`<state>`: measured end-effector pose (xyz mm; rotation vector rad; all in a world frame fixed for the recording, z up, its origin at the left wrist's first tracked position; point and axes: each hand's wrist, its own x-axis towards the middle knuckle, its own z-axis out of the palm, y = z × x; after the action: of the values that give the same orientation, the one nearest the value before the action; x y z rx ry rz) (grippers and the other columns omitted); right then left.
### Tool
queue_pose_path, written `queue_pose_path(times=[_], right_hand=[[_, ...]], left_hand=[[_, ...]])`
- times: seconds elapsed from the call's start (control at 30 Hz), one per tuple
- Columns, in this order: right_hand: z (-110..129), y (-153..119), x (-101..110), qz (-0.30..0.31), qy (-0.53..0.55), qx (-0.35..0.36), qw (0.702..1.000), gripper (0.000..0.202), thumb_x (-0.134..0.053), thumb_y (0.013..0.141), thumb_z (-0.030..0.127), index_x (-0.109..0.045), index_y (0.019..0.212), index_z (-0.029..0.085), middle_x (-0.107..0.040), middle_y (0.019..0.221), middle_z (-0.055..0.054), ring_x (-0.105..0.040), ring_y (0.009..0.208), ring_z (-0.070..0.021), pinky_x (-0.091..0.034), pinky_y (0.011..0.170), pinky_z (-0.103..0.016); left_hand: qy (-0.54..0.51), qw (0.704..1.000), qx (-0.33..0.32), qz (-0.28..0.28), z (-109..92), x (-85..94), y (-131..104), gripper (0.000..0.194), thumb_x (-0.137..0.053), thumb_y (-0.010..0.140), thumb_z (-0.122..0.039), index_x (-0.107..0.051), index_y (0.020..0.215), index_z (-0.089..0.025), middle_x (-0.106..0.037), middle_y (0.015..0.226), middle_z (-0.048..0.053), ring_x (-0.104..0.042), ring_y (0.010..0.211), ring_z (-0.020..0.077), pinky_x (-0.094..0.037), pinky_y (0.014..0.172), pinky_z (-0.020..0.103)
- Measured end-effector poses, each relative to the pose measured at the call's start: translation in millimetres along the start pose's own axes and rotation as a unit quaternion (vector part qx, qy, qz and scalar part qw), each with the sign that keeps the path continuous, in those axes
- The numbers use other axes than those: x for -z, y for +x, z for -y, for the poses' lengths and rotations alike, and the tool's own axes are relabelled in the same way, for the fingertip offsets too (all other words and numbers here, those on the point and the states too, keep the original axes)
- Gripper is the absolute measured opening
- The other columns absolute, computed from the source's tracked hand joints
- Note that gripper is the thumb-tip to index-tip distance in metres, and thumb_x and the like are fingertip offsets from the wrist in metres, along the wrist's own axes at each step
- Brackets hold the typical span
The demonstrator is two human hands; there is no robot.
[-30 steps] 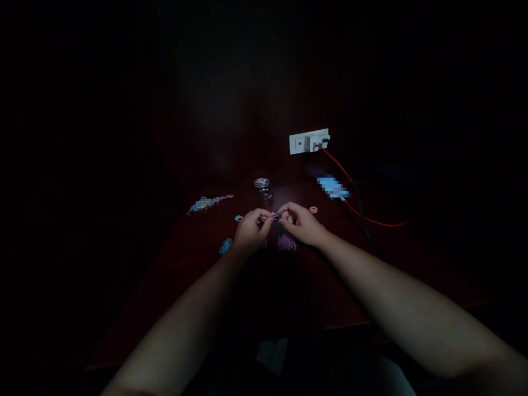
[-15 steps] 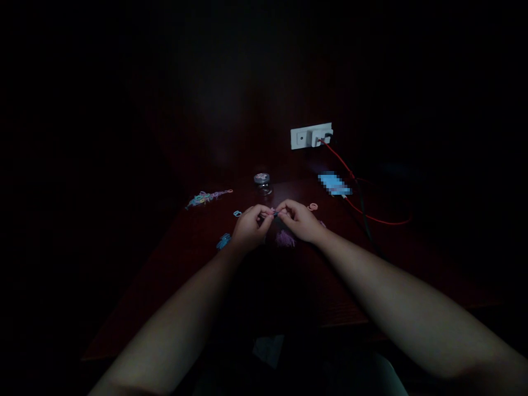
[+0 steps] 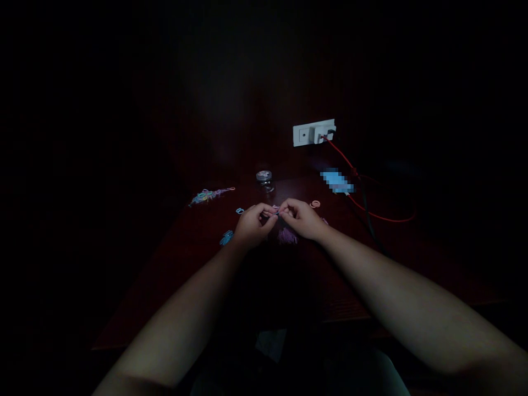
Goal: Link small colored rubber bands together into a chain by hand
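Observation:
My left hand (image 3: 254, 224) and my right hand (image 3: 303, 220) meet above the middle of the table, thumbs and forefingers pinched. Between the fingertips is a small elastic band (image 3: 278, 213), dark bluish; its details are too small and dim to make out. Just below the right hand lies a pile of purple bands (image 3: 287, 236). Blue bands (image 3: 226, 237) lie left of my left hand, with a couple of light blue ones (image 3: 240, 210) above them. Orange-pink bands (image 3: 315, 204) rest beyond the right hand, whose wrist partly hides more purple ones.
A small lidded clear jar (image 3: 264, 182) stands behind my hands. A heap of mixed-colour bands (image 3: 208, 195) lies at the back left. At the back right, a phone (image 3: 337, 180) is on a red cable (image 3: 373, 218) from a wall socket (image 3: 304, 135). The dark red table (image 3: 181, 264) is dimly lit.
The whole view has shifted slightly, so things sit a little further right and higher. My hands stay together in the same pinch, with only small finger movement.

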<state>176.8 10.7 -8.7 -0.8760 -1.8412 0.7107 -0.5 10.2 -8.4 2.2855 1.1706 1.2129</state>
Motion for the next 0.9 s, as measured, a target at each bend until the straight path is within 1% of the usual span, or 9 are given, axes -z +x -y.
queue_pose_path(times=[0.1,0.27,0.43,0.57,0.73,0.9], right_hand=[[-0.4,-0.5,0.6,-0.004,-0.01,-0.007,1.0,0.013,-0.055,0.08,0.027,-0.058,0.08,0.014,-0.05,0.065,0.001,-0.04,0.056,-0.0095,-0.032,0.053,-0.022],[-2.7,-0.7,1.5,-0.002,-0.034,-0.004,0.999,0.012,-0.054,0.081,0.025,-0.059,0.08,0.014,-0.05,0.064,0.001,-0.04,0.056,-0.01,-0.032,0.053,-0.023],[-5.2,0.7,2.5,-0.007,-0.043,0.008,0.999,0.011,-0.052,0.082,0.023,-0.059,0.081,0.014,-0.057,0.072,-0.002,-0.049,0.064,-0.0124,-0.038,0.059,-0.024],[-6.1,1.0,4.1,0.0,-0.04,0.006,0.999,0.013,-0.048,0.084,0.021,-0.059,0.083,0.014,-0.059,0.074,-0.003,-0.051,0.067,-0.0134,-0.04,0.063,-0.025],[-4.7,-0.4,3.9,0.008,-0.016,0.005,1.0,0.012,-0.049,0.081,0.02,-0.059,0.085,0.015,-0.057,0.072,-0.002,-0.049,0.063,-0.0122,-0.038,0.059,-0.024],[-1.2,-1.5,2.3,0.009,0.008,-0.007,1.0,0.013,-0.053,0.079,0.024,-0.058,0.083,0.014,-0.051,0.066,0.001,-0.042,0.056,-0.01,-0.033,0.052,-0.023]], left_hand=[[-0.005,1.0,0.007,0.004,-1.9,-0.2,-0.2,0.014,-0.059,0.081,-0.028,-0.064,0.087,-0.017,-0.068,0.084,0.004,-0.062,0.073,0.0134,-0.047,0.064,0.025],[-0.001,1.0,0.009,-0.002,-1.2,0.6,-0.3,0.013,-0.059,0.081,-0.027,-0.064,0.086,-0.016,-0.068,0.082,0.004,-0.062,0.073,0.0133,-0.047,0.064,0.025],[-0.007,1.0,0.013,0.002,1.2,-0.3,-0.3,0.012,-0.058,0.081,-0.027,-0.063,0.085,-0.016,-0.068,0.081,0.003,-0.061,0.071,0.0123,-0.046,0.063,0.023],[-0.007,1.0,0.016,-0.005,1.0,-0.7,0.0,0.012,-0.058,0.08,-0.026,-0.063,0.084,-0.017,-0.068,0.081,0.003,-0.061,0.071,0.0121,-0.045,0.063,0.023],[-0.01,1.0,0.017,-0.004,0.4,-0.8,-0.3,0.012,-0.058,0.081,-0.026,-0.063,0.084,-0.016,-0.067,0.081,0.002,-0.061,0.072,0.0118,-0.045,0.063,0.023],[-0.012,1.0,0.013,0.001,0.0,-1.1,-0.6,0.013,-0.058,0.081,-0.027,-0.063,0.085,-0.016,-0.067,0.081,0.002,-0.06,0.071,0.0114,-0.045,0.063,0.022]])
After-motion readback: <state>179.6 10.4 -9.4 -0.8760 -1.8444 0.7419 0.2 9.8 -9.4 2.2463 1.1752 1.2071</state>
